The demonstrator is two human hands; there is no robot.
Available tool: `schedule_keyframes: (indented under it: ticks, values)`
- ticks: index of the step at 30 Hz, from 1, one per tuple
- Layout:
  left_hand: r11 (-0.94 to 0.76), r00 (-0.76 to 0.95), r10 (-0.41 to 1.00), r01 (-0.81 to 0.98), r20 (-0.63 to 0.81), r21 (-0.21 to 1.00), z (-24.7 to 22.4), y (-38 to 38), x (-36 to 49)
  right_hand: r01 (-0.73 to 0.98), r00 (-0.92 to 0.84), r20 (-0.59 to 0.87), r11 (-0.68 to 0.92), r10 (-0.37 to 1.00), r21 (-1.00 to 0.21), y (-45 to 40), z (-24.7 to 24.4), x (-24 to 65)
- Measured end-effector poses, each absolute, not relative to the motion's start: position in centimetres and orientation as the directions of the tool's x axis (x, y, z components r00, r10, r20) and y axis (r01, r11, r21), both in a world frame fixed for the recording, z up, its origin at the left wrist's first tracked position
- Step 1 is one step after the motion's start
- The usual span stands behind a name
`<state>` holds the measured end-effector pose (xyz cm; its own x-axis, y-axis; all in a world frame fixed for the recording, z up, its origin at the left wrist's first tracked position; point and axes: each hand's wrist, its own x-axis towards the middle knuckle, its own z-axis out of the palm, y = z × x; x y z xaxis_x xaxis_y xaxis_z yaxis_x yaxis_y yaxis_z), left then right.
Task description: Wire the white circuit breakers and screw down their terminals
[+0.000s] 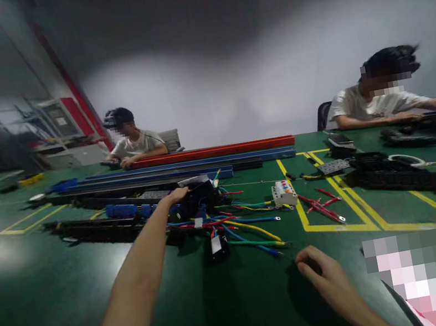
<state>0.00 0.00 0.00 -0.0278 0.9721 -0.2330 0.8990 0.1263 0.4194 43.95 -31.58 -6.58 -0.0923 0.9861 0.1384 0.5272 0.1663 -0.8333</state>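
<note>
My left hand (176,196) reaches forward and grips the near left side of a black housing (202,195); its fingertips are partly hidden. Red, blue, yellow and green wires (250,225) with metal lug ends fan out from it to the right. In front of it, a small black block with a white label (216,246) lies among the wires. My right hand (319,269) hovers at or just above the table, its fingers loosely curled in and nothing visible in them. The wire ends lie just beyond that hand.
A grey terminal block or breaker (284,194) and red cables (322,206) lie near yellow tape lines (339,229). Long blue and red rails (216,151) stretch behind. Two people sit across the green table (36,307). Black assemblies (393,174) lie at right; a blurred-out item is at lower right.
</note>
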Motion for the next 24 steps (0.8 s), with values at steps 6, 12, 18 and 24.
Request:
schedule_keyframes:
  ticks: [6,12,18,24]
  values:
    - [0.108,-0.001,0.964,0.917,-0.267,0.384,0.3,1.5,1.1,0.508,-0.086,0.140,0.164,0.986,-0.845,-31.5,-6.9,44.1]
    - [-0.028,0.133,0.946,0.942,-0.295,0.335,1.0,3.0,2.9,0.505,-0.083,0.123,0.148,0.989,-0.850,-31.5,-6.4,44.0]
    - [-0.178,0.278,0.913,0.931,-0.299,0.320,1.2,3.7,3.3,0.510,-0.082,0.115,0.141,0.990,-0.849,-31.5,-6.5,44.1]
    - [-0.280,0.331,0.928,0.922,-0.170,0.269,0.0,3.8,2.8,0.501,-0.094,0.100,0.134,0.991,-0.855,-31.6,-6.2,44.0]
